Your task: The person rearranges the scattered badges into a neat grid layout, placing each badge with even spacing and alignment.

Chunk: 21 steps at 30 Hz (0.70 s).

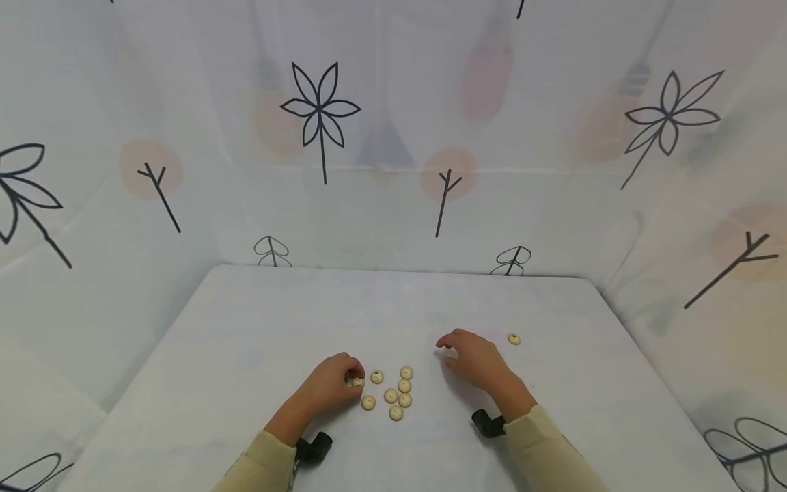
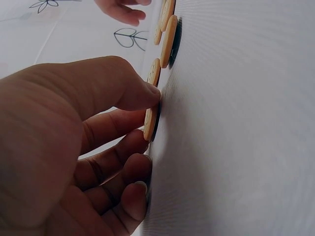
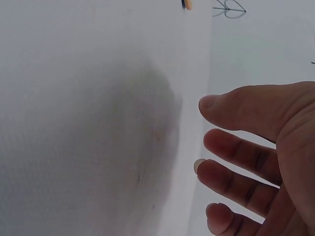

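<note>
Nine pale round discs in all on the white table (image 1: 295,307), counting the one in hand. L hand (image 1: 328,384) has that one, the held disc (image 2: 150,123), pinched btwn thumb & index finger, other fingers curled loosely beneath; it's tilted on edge or flat, can't tell, but v. close to tabletop, at L end of the group.

Seven more sit just R of it, approx mid-table: a far-L disc (image 1: 377,376) w/ a dark spot on top, a near-L disc (image 1: 368,402), then a row of three discs (image 1: 404,385) running front to back, touching or nearly, plus an inner disc (image 1: 391,395) & a near disc (image 1: 396,413) alongside.

R hand (image 1: 476,359) is over the table R of the group, thumb & fingers apart, slightly bent, nothing in its grasp. Lone disc (image 1: 514,339) lies beyond it, to the R, well apart from the rest.

Tan sleeves (image 1: 547,437), black wrist devices (image 1: 313,449). Backdrop (image 1: 381,225) w/ line-drawn plants behind & both sides.
</note>
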Each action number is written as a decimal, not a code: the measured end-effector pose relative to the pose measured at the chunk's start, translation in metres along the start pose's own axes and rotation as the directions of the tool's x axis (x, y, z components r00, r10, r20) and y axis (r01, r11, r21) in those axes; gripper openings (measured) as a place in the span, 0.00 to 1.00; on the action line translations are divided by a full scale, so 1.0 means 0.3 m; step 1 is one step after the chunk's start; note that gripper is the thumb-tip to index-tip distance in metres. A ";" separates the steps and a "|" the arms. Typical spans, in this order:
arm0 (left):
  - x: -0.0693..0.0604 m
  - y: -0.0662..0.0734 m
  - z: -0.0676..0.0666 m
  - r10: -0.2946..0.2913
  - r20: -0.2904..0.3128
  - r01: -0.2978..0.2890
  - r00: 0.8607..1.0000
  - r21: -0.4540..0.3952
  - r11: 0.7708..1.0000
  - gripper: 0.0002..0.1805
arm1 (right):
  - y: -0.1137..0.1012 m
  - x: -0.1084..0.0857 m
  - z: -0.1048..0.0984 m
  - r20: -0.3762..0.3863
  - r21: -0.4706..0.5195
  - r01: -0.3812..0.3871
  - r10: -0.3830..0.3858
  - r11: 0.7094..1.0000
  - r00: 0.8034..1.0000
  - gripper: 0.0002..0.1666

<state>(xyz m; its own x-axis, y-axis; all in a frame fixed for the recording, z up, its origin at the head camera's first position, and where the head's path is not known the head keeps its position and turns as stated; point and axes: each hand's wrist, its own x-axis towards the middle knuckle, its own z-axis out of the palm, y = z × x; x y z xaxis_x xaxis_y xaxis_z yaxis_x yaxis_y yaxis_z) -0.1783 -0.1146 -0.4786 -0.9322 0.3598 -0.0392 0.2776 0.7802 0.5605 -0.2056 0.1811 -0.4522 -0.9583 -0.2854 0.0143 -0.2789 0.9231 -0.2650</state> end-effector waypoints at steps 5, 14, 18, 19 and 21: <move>-0.002 0.001 0.000 0.005 -0.003 -0.005 1.000 -0.004 1.000 0.06 | -0.027 -0.002 0.000 0.006 -0.016 0.027 -0.027 1.000 1.000 0.15; -0.003 0.006 -0.003 0.000 -0.003 0.000 1.000 -0.003 1.000 0.06 | -0.064 0.001 0.020 0.031 -0.014 0.047 -0.046 0.999 0.998 0.14; -0.004 0.009 -0.006 -0.001 0.001 0.001 1.000 -0.007 1.000 0.06 | -0.078 0.001 0.030 0.042 -0.017 0.054 -0.054 0.998 0.998 0.14; -0.005 0.010 -0.008 0.000 0.002 0.000 1.000 -0.009 1.000 0.06 | -0.082 0.000 0.032 0.042 -0.014 0.057 -0.056 0.998 0.998 0.14; -0.005 0.011 -0.009 0.000 0.006 0.000 1.000 -0.013 1.000 0.06 | -0.090 -0.003 0.033 0.045 -0.009 0.063 -0.063 0.998 0.997 0.14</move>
<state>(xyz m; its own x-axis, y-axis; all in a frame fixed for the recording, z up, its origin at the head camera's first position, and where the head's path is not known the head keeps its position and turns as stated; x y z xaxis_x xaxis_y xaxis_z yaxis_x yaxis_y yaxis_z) -0.1765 -0.1140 -0.4745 -0.9309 0.3625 -0.0441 0.2743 0.7738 0.5710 -0.1965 0.1537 -0.4547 -0.9351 -0.3542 -0.0120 -0.3397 0.9053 -0.2551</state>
